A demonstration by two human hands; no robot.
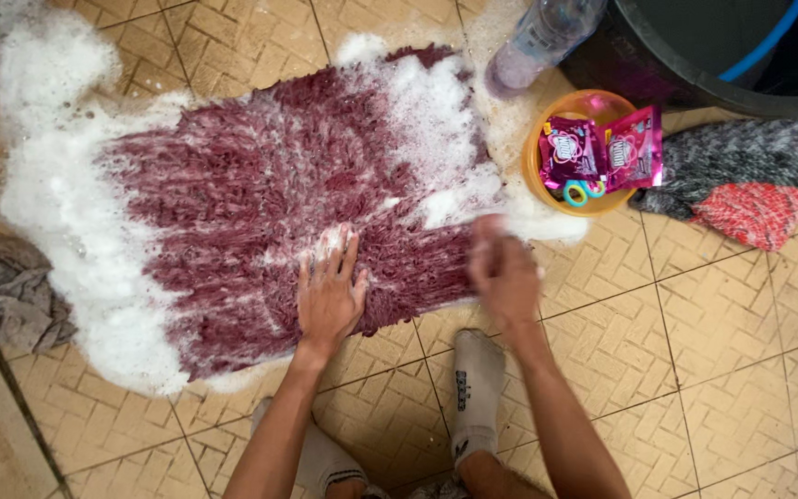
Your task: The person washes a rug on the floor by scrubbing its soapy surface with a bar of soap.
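Observation:
A shaggy maroon rug (260, 185) lies flat on the tiled floor, covered in white soap foam (57, 203) along its left side and top right. My left hand (330, 291) presses flat on the rug's near edge, fingers spread. My right hand (502, 268) is blurred at the rug's right near corner, fingers loosely apart, holding nothing that I can see. My feet in grey socks (475, 393) stand just below the rug.
An orange bowl (536, 176) with two pink sachets (602, 152) sits right of the rug. A plastic bottle (538, 42) and a black tub (695, 55) stand behind it. A grey-and-red mat (750, 176) lies at right, a grey cloth (11, 291) at left.

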